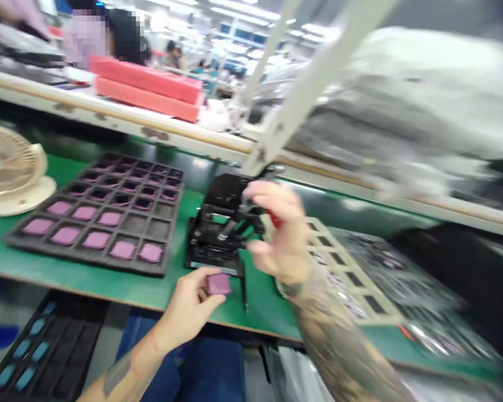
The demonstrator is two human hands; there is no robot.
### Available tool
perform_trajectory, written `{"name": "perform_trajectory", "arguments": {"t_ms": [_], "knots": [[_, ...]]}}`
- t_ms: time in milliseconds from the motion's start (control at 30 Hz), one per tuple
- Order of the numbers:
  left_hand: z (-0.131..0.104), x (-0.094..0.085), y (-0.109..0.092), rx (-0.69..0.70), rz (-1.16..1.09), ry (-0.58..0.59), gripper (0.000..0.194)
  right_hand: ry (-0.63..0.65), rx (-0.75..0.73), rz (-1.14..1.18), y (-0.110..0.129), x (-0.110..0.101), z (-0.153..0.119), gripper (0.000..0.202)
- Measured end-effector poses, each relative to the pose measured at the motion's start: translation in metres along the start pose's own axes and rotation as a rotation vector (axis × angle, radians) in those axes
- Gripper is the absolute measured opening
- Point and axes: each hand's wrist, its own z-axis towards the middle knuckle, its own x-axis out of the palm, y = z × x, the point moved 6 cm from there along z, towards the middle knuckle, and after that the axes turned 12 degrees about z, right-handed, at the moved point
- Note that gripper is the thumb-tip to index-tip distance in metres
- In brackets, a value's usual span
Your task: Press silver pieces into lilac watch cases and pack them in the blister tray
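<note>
Between the thumb and fingers of my left hand (pixel 193 304) is a small purple square piece (pixel 218 284), just in front of the black clamp fixture (pixel 216 240). My right hand (pixel 279 229) is raised at the fixture's right side, blurred, its thumb and fingers apart near the lever; a red part shows behind the fingers. Left of the fixture lies a dark foam tray (pixel 134 225), with purple pieces in its front rows and dark pieces with purple edges in its back rows.
A cream fan (pixel 12 167) stands at the far left. Right of the fixture are a beige slotted tray (pixel 381 312) and plastic-wrapped parts (pixel 385 262). Red boxes (pixel 146 86) rest on the shelf behind. A lower tray (pixel 62 346) holds blue pieces. People are in the background.
</note>
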Motion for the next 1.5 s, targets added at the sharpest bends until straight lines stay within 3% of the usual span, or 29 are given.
{"name": "perform_trajectory", "arguments": {"t_ms": [67, 133, 200, 233, 267, 367, 433, 500, 633, 700, 833, 933, 1000, 1100, 1200, 1300, 1367, 1500], "knots": [[-0.001, 0.001, 0.007, 0.003, 0.049, 0.002, 0.037, -0.047, -0.217, -0.04, 0.003, -0.004, 0.005, 0.041], [-0.002, -0.001, 0.013, 0.014, 0.102, -0.019, 0.03, -0.088, -0.322, -0.069, 0.01, -0.007, 0.018, 0.032], [-0.004, -0.004, 0.015, 0.02, 0.125, -0.047, 0.029, -0.135, -0.22, -0.071, 0.016, -0.012, 0.045, 0.033], [-0.005, -0.005, 0.014, 0.022, 0.125, -0.056, 0.03, -0.231, -0.098, -0.042, 0.017, -0.021, 0.059, 0.031], [-0.006, -0.006, 0.013, 0.023, 0.118, -0.059, 0.032, -0.218, 0.023, 0.005, 0.017, -0.026, 0.073, 0.024], [-0.005, -0.005, 0.011, 0.009, 0.081, -0.048, 0.037, -0.255, 0.122, -0.072, 0.027, -0.048, 0.088, 0.027], [-0.006, -0.005, 0.013, -0.009, 0.04, -0.07, 0.039, -0.291, 0.088, -0.096, 0.037, -0.058, 0.066, 0.03], [-0.007, -0.007, 0.015, -0.007, -0.019, -0.13, 0.041, -0.274, 0.102, -0.04, 0.042, -0.056, 0.02, 0.021], [-0.011, -0.012, 0.017, 0.008, -0.121, -0.268, 0.045, 0.089, 0.441, -0.02, 0.023, -0.014, -0.088, 0.02], [-0.011, -0.014, 0.015, 0.002, -0.143, -0.299, 0.048, 0.259, 0.514, -0.044, 0.011, 0.01, -0.124, 0.032], [-0.009, -0.017, 0.006, 0.059, -0.1, -0.322, 0.045, 0.5, 0.528, -0.074, -0.021, 0.051, -0.143, 0.055], [-0.011, -0.019, -0.001, 0.155, 0.014, -0.344, 0.039, 0.568, 0.582, -0.077, -0.039, 0.064, -0.135, 0.053], [-0.014, -0.022, -0.003, 0.187, 0.09, -0.334, 0.036, 0.519, 0.617, -0.046, -0.036, 0.057, -0.131, 0.046], [-0.01, -0.031, -0.012, 0.256, 0.288, -0.332, 0.038, 0.344, 0.623, 0.062, -0.01, 0.031, -0.136, 0.044], [0.007, -0.03, -0.036, 0.448, 0.743, -0.314, 0.038, -0.024, 0.69, 0.083, 0.013, -0.008, -0.162, 0.042], [0.037, -0.013, -0.049, 0.598, 1.177, -0.187, 0.031, -0.389, 0.841, 0.057, 0.015, -0.037, -0.2, 0.039], [0.055, -0.004, -0.045, 0.618, 1.325, -0.118, 0.032, -0.468, 0.922, 0.128, 0.008, -0.039, -0.216, 0.042], [0.066, 0.006, -0.033, 0.635, 1.411, -0.071, 0.043, -0.38, 0.915, 0.179, 0.003, -0.031, -0.217, 0.041]]}}
